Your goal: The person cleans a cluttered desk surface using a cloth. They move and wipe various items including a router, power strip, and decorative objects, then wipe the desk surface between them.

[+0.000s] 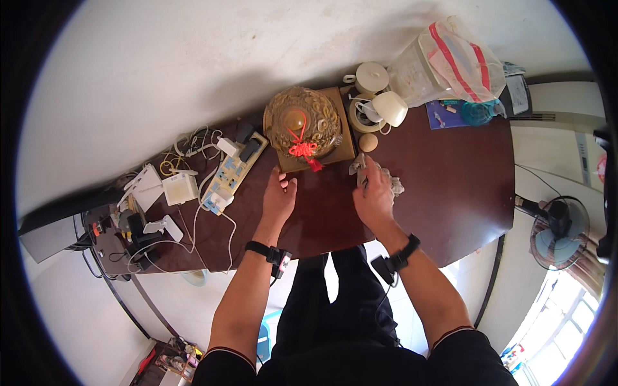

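Note:
A carved brown urn-like ornament (321, 108) with a round knob on top stands on a square wooden base (344, 140). A red knotted tassel (303, 148) hangs from the knob. My left hand (280, 198) is at the front left corner of the base, its thumb apart from the fingers and nothing held. Whether its fingertips touch the base I cannot tell. Under my right hand (374, 193) a crumpled grey cloth (397, 186) is gripped against the table, right of the base. Just beyond the cloth lies a small tan ball (368, 142).
A power strip (234, 173) with plugs, tangled cables and white boxes (180, 189) occupies the dark red table's (449, 193) left side. Tape rolls (359, 118), a white lamp-like object (390, 108), a bagged plastic container (415, 72) and a blue bottle (478, 113) line the back right.

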The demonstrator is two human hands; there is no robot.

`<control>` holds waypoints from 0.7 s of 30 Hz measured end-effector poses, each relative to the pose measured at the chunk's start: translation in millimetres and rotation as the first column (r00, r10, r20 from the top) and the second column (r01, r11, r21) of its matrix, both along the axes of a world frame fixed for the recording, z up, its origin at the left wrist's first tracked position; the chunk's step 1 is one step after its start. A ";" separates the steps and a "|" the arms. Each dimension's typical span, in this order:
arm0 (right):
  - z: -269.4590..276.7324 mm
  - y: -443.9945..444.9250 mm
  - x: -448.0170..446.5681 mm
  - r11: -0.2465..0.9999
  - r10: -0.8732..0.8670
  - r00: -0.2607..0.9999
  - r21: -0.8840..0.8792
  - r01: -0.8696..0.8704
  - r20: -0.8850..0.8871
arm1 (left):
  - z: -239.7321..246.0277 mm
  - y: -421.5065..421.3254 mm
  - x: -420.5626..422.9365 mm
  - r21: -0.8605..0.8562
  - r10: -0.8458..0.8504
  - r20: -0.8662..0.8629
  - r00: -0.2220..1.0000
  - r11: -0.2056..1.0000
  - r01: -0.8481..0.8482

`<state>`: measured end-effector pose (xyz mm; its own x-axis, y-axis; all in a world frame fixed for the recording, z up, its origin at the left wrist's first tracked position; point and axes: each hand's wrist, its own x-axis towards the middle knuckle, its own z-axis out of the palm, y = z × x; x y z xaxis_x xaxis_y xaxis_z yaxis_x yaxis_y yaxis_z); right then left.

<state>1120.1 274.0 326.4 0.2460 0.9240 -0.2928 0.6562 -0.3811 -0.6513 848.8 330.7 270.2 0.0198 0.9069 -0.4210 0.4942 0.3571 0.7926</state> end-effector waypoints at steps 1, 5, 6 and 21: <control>6.1 -17.0 7.6 0.998 0.034 0.983 0.049 -0.043 0.181 | 4.0 -5.2 -3.7 -0.017 0.018 -0.050 0.999 1.000 -0.018; 7.5 -67.1 28.0 0.988 0.133 0.899 -0.126 -0.088 0.417 | 17.1 -27.8 -30.9 -0.100 -0.060 -0.111 0.992 0.994 0.049; 1.6 -70.9 31.6 0.979 0.173 0.878 -0.174 -0.105 0.447 | 19.4 -35.9 -37.3 -0.116 -0.089 -0.126 0.988 0.990 0.075; -1.7 -35.4 47.4 0.992 0.091 0.939 -0.115 -0.055 0.333 | -9.0 -81.7 -55.7 -0.016 -0.382 -0.384 0.841 0.913 0.408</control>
<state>1167.5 238.7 324.7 0.2798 0.9124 -0.2988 0.8585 -0.3771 -0.3474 793.1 248.9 261.2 0.2361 0.8805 -0.4112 0.8438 0.0241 0.5361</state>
